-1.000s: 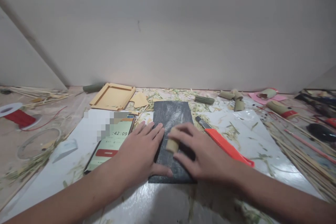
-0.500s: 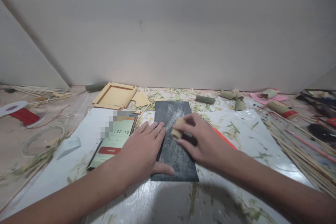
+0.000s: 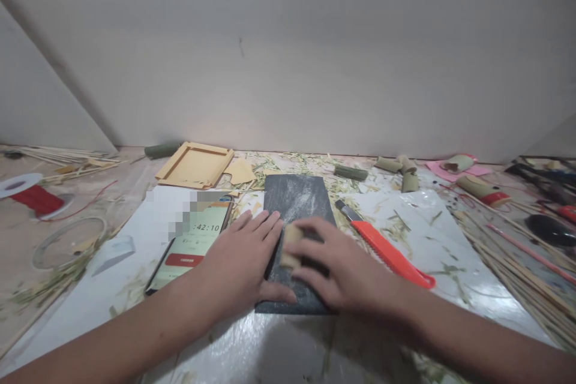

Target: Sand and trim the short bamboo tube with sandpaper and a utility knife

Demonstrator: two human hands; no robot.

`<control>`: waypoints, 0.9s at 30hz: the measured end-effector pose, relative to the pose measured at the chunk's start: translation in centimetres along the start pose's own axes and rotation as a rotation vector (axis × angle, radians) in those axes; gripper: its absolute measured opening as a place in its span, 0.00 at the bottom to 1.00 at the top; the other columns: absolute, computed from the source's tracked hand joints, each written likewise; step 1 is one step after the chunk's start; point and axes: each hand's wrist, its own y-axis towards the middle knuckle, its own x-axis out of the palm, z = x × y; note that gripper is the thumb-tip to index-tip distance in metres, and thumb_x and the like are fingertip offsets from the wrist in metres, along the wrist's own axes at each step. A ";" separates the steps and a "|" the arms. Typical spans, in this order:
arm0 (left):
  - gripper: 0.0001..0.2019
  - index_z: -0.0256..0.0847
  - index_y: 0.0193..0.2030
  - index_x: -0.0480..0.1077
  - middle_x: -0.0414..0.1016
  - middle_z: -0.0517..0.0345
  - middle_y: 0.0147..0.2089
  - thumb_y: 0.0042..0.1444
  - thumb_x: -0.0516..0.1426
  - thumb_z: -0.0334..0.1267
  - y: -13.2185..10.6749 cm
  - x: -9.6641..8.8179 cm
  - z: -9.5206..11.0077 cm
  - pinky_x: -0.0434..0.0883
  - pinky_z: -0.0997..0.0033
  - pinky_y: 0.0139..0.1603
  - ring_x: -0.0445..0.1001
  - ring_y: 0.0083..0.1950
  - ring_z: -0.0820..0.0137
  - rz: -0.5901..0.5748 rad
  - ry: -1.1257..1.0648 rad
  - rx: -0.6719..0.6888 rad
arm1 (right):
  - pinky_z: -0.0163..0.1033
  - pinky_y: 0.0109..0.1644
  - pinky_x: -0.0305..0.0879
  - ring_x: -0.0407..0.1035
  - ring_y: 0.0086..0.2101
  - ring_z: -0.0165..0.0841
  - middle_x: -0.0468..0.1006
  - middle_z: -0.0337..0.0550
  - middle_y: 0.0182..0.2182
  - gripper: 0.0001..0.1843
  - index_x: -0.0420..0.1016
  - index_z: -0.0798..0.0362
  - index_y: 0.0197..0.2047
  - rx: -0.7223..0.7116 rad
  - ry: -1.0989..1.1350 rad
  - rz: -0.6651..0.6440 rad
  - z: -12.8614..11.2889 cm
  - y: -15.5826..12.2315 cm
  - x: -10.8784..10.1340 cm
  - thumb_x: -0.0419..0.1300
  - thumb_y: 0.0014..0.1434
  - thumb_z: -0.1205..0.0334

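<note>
Table (image 3: 27,288) is cluttered. Along far edge, L to R: dark green bamboo length (image 3: 162,150), shallow yellow tray (image 3: 198,165) w/ a torn yellow scrap (image 3: 243,172) beside it, loose shavings (image 3: 292,162), green half-piece (image 3: 350,171), a few short bamboo bits (image 3: 389,164), then pink paper (image 3: 434,168) under another bamboo piece nr far R corner. L edge: spool of red thread (image 3: 38,201), clear ring (image 3: 67,244). R edge: long thin sticks (image 3: 508,264), a black rounded thing (image 3: 551,230). Closest to the work: phone (image 3: 193,240) just L of the L hand (image 3: 245,261), its lower R part hidden by hand & forearm; cutter (image 3: 391,252) w/ red handle just R of the sheet, by the R wrist, blade end twd far edge, handle twd near R corner.

Short bamboo piece (image 3: 291,246) sits mid-table over dark rough sheet (image 3: 299,192), pinched btwn R hand's (image 3: 333,258) thumb & curled fingers. Its long axis runs approx near–far, far end leaning slightly R; a bit blurred. Sheet's long side also runs near–far. L hand lies flat on sheet's L side, fingers slightly spread, thumb out.

Writing: phone shows ":42:10", digits before it pixelated; red button's text too small to read.
</note>
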 end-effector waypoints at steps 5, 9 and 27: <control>0.51 0.32 0.68 0.54 0.51 0.41 0.70 0.47 0.50 0.72 0.0 0.2 0.0 0.51 0.49 0.68 0.52 0.70 0.50 0.016 0.012 -0.003 | 0.45 0.49 0.66 0.65 0.44 0.36 0.65 0.47 0.46 0.02 0.68 0.51 0.39 0.078 -0.012 0.052 0.1 0.2 -0.3 0.57 0.61 0.67; 0.51 0.31 0.68 0.54 0.51 0.42 0.70 0.49 0.49 0.72 -0.1 0.2 0.1 0.51 0.50 0.68 0.51 0.71 0.51 0.013 0.012 -0.001 | 0.42 0.46 0.66 0.64 0.41 0.34 0.63 0.45 0.44 0.02 0.66 0.51 0.37 0.076 0.000 -0.012 -0.1 -0.2 -0.4 0.57 0.61 0.65; 0.51 0.34 0.68 0.55 0.52 0.43 0.70 0.47 0.50 0.72 0.1 0.0 0.0 0.49 0.47 0.68 0.53 0.70 0.50 0.021 0.000 -0.006 | 0.41 0.45 0.66 0.64 0.39 0.33 0.62 0.45 0.43 0.03 0.66 0.52 0.36 0.086 -0.011 0.028 0.4 0.1 -1.0 0.58 0.60 0.65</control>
